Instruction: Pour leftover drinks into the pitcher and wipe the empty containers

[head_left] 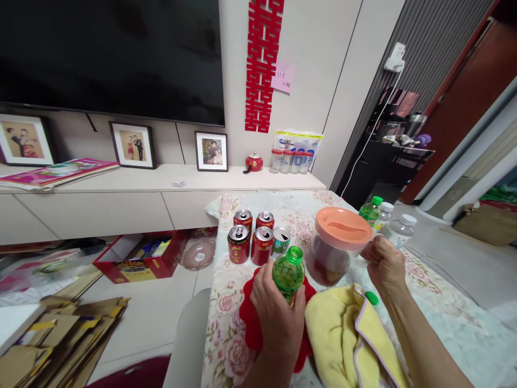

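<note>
My left hand (pixel 278 312) is wrapped round an uncapped green plastic bottle (pixel 287 272), upright over a red scalloped mat (pixel 252 310). My right hand (pixel 385 264) grips the side of a clear pitcher (pixel 323 258) where its handle sits; the handle is mostly hidden by the fingers. An orange lid (pixel 343 226) covers the pitcher, and dark liquid shows inside. Below it lies a crumpled yellow towel (pixel 339 328), with a loose green bottle cap (pixel 371 298) by its edge. Several opened red cans (pixel 262 245) and a green can (pixel 281 241) stand behind the bottle.
A capped green bottle (pixel 369 210) and two white-capped bottles (pixel 399 230) stand at the right of the flowered tablecloth (pixel 228 302). Behind is a low cabinet (pixel 194 207) with framed photos and jars. A red box (pixel 137 258) and flattened cardboard (pixel 60 334) lie on the floor.
</note>
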Demonstrator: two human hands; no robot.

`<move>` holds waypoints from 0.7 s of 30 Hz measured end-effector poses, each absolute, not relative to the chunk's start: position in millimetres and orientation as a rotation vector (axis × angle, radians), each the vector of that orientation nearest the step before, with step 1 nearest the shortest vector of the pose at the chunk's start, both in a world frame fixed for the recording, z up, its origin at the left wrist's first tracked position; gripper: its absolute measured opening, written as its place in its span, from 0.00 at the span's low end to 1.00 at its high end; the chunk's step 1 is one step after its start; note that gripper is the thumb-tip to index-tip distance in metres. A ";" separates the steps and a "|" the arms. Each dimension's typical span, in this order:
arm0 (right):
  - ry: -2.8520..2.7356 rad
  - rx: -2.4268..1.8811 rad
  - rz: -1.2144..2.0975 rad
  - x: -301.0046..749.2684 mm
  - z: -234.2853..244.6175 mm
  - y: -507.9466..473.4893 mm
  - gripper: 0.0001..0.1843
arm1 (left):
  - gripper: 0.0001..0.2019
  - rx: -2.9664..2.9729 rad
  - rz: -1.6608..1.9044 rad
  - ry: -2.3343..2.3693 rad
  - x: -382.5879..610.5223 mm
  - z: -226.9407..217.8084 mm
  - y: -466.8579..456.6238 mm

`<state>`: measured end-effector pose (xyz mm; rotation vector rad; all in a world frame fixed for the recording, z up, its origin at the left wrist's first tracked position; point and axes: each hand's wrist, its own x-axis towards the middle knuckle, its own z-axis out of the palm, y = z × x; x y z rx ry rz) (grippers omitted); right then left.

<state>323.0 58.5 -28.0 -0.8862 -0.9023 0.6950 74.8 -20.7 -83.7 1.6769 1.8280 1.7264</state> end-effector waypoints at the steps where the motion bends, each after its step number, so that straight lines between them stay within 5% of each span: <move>1: -0.895 -0.900 0.680 321.0 -22.3 56.6 0.28 | 0.30 1.691 1.723 1.830 74.5 -83.6 -20.5; 21: -1.043 -1.152 0.656 300.8 99.9 6.9 0.29 | 0.33 1.740 1.651 1.871 75.5 -88.1 -18.3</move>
